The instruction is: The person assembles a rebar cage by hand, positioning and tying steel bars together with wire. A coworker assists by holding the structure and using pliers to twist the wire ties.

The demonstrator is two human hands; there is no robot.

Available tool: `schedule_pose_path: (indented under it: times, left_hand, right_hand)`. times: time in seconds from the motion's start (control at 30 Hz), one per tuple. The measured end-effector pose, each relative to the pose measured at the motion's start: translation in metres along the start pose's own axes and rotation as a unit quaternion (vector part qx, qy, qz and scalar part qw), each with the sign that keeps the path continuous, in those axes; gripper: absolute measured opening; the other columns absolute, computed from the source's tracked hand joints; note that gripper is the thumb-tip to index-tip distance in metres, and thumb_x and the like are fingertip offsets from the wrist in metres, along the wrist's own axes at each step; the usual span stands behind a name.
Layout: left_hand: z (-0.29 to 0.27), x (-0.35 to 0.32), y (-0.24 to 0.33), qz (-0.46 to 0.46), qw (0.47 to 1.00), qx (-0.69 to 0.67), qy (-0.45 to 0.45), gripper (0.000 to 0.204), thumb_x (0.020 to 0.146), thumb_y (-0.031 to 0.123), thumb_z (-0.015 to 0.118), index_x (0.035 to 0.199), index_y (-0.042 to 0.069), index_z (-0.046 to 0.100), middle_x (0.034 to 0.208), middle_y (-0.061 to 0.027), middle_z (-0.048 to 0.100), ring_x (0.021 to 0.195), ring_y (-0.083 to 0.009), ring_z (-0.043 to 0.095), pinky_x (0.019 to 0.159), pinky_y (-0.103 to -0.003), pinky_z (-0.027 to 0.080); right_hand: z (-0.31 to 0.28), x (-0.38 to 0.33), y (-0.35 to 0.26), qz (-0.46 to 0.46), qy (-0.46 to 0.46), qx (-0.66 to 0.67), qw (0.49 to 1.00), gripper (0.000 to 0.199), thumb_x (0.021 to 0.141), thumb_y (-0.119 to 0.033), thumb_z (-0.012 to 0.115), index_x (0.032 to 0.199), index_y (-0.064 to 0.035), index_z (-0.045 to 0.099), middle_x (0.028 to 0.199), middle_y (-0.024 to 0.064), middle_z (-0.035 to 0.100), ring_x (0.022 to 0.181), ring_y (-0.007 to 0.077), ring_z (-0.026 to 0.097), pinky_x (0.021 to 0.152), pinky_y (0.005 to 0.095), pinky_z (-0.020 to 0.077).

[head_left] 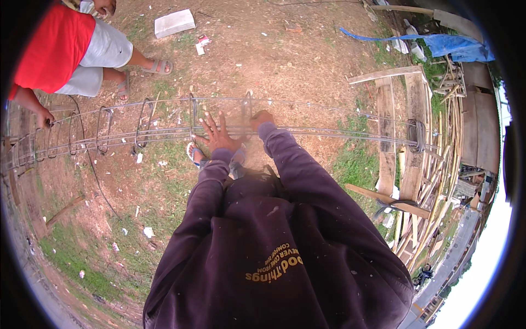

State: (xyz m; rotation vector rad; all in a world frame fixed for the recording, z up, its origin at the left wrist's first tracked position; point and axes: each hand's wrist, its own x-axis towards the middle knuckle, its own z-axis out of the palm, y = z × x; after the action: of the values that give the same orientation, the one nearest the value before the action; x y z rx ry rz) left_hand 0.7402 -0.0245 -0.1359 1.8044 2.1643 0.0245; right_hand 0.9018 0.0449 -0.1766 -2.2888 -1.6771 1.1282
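Observation:
A long cage of thin steel rods (307, 130) stretches across in front of me, with rectangular wire stirrups (145, 123) spaced along its left part. My left hand (218, 134) is open, fingers spread over the rods beside one upright stirrup (193, 112). Just to its right, my right hand (262, 118) is closed at the side of another stirrup (247, 104), which looks blurred. The fingertips of that hand are partly hidden. At the far right, a bunch of stirrups (416, 135) hangs together around the rods.
A person in a red shirt (52, 49) stands at the far left, one hand (45, 118) at the cage. Wooden planks (385, 159) and bamboo poles (438, 181) lie at right, near a blue tarp (457, 48). A pale block (174, 23) rests on the ground. A dark cable (94, 164) crosses at left.

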Motion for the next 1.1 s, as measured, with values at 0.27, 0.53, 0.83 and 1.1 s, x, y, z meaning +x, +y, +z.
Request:
schedule_pose_path:
  times: [0.27, 0.53, 0.83, 1.1]
  left_hand:
    - [-0.007, -0.001, 0.001, -0.013, 1.0, -0.002, -0.014, 0.133, 0.048, 0.091, 0.056, 0.152, 0.023, 0.009, 0.155, -0.0206, -0.011, 0.141, -0.044, -0.013, 0.096, -0.079, -0.004]
    - [-0.012, -0.005, -0.006, 0.028, 0.999, -0.021, 0.027, 0.116, 0.059, 0.081, 0.059, 0.149, 0.021, 0.019, 0.155, -0.0211, 0.002, 0.142, -0.0436, -0.003, 0.103, -0.073, -0.004]
    - [0.0, -0.006, -0.033, 0.264, 0.96, -0.052, 0.079, 0.025, 0.076, 0.017, 0.062, 0.101, 0.015, 0.063, 0.103, -0.0066, 0.055, 0.103, -0.0256, 0.048, 0.086, -0.043, 0.034]
    - [0.008, 0.005, -0.027, 0.321, 0.943, -0.023, 0.082, 0.028, 0.071, 0.008, 0.057, 0.098, 0.008, 0.063, 0.101, -0.0084, 0.059, 0.1, -0.025, 0.053, 0.086, -0.038, 0.039]
  right_hand:
    - [0.002, -0.002, -0.01, 0.011, -0.024, -0.029, 0.999, 0.033, 0.077, -0.031, 0.066, 0.089, -0.0012, 0.072, 0.099, 0.0213, 0.067, 0.098, 0.0337, 0.064, 0.088, 0.0383, 0.0497]
    - [-0.001, 0.001, 0.013, 0.003, 0.03, 0.121, 0.992, 0.032, 0.083, -0.035, 0.057, 0.101, -0.0095, 0.065, 0.1, 0.0206, 0.066, 0.096, 0.0359, 0.061, 0.086, 0.0417, 0.0465]
    - [-0.065, -0.068, 0.039, 0.005, -0.171, 0.321, 0.932, 0.017, 0.092, -0.014, 0.053, 0.098, -0.0005, 0.06, 0.067, 0.0094, 0.065, 0.04, 0.0111, 0.05, 0.038, 0.026, 0.0387]
    - [-0.045, -0.104, 0.06, 0.059, -0.312, 0.203, 0.926, 0.024, 0.084, -0.013, 0.056, 0.099, 0.0047, 0.062, 0.065, 0.0138, 0.066, 0.04, 0.0151, 0.051, 0.038, 0.0293, 0.0398]
